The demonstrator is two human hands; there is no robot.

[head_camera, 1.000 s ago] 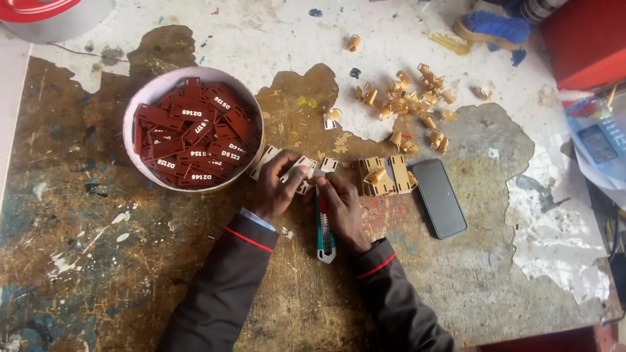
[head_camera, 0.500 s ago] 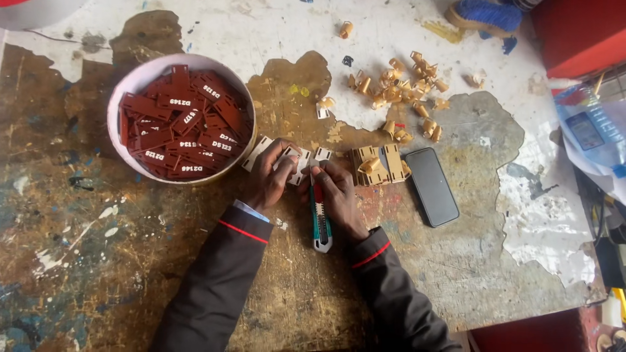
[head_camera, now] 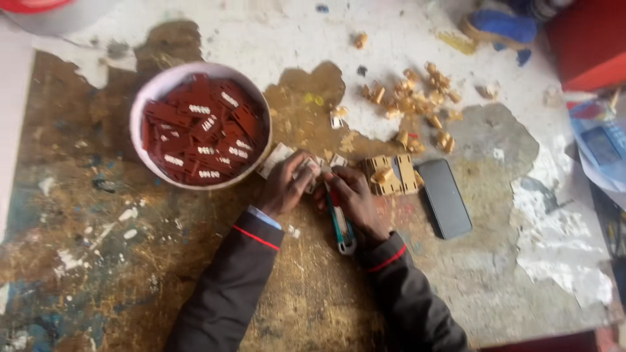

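1. Now the small pale part [head_camera: 312, 171] sits just left of the frame's centre, pinched between the fingers of the left hand [head_camera: 285, 186] and met by the fingertips of the right hand [head_camera: 352, 195]; it is too small to make out in detail.
2. Compared with a second ago, both hands keep the same pose, pressed close together over the part, and the cutter has not shifted; the view alone has slid a little, so the work looks to be at the same stage.
3. A teal utility knife [head_camera: 340, 221] lies under the right palm. Its long axis runs nearly up and down the frame, leaning slightly left at the top, with its butt end toward the lower edge and its tip hidden beneath the fingers.
4. Just right of the hands stands a tan block of parts [head_camera: 391, 175], and beside that a dark phone [head_camera: 445, 198] lies flat, its length tilted toward the lower right.
5. At the upper left of the hands, a white bowl [head_camera: 141, 107] holds dark red plates.
6. Loose tan pieces [head_camera: 417, 101] are scattered at the upper right on the worn, paint-stained table [head_camera: 130, 261].
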